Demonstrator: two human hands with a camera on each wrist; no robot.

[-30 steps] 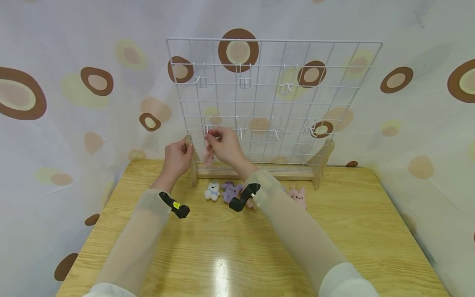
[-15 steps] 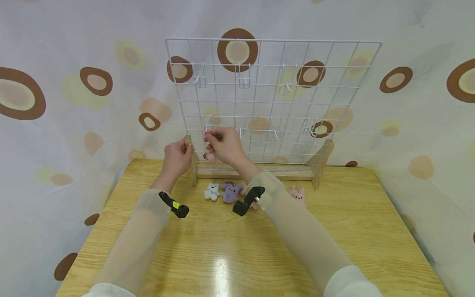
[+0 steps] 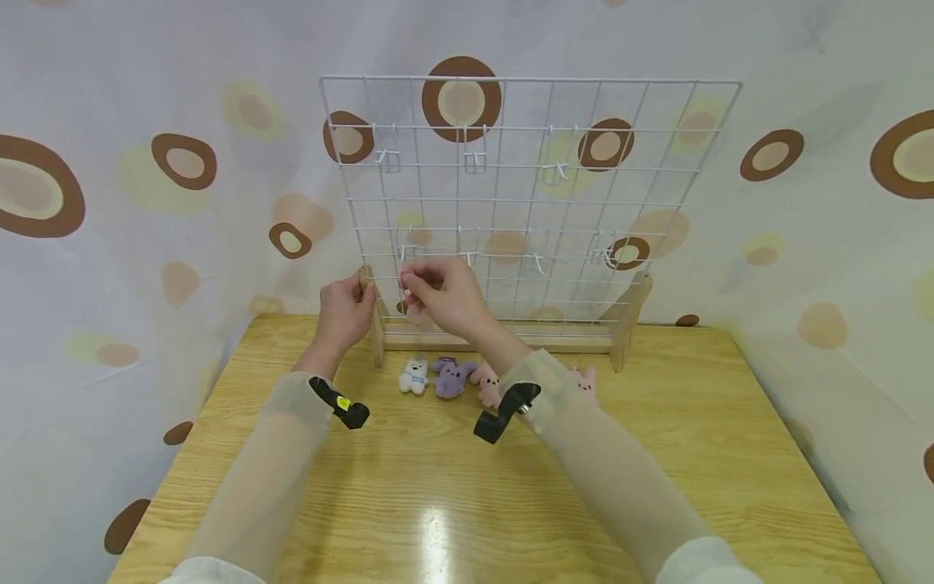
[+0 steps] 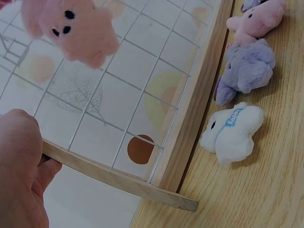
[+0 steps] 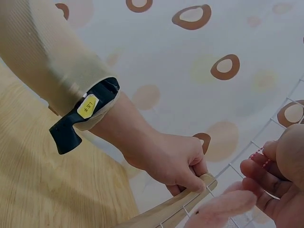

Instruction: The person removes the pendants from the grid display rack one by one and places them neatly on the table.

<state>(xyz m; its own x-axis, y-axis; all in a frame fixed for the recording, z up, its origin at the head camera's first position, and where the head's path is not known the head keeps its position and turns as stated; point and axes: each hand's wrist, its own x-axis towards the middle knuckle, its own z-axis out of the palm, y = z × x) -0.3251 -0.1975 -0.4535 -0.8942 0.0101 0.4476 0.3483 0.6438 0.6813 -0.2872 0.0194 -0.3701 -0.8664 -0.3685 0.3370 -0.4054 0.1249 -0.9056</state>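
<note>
My left hand grips the top of the wooden upright at the left end of a white wire grid rack. Between thumb and fingertips, my right hand pinches the pink bead chain of a pink plush keychain. The plush hangs in front of the grid's lower left part, mostly hidden behind the right hand in the head view. Just above those fingertips is a white hook on the grid's lower row.
Along the rack's foot on the wooden table lie a white plush, a purple plush and pink plushes, partly covered by the right arm. More white hooks hang on the grid. A patterned cloth stands behind.
My right hand has moved slightly down and away from the lower left hook, with the pink plush keychain still in its fingers. The left hand keeps its hold on the upright.
</note>
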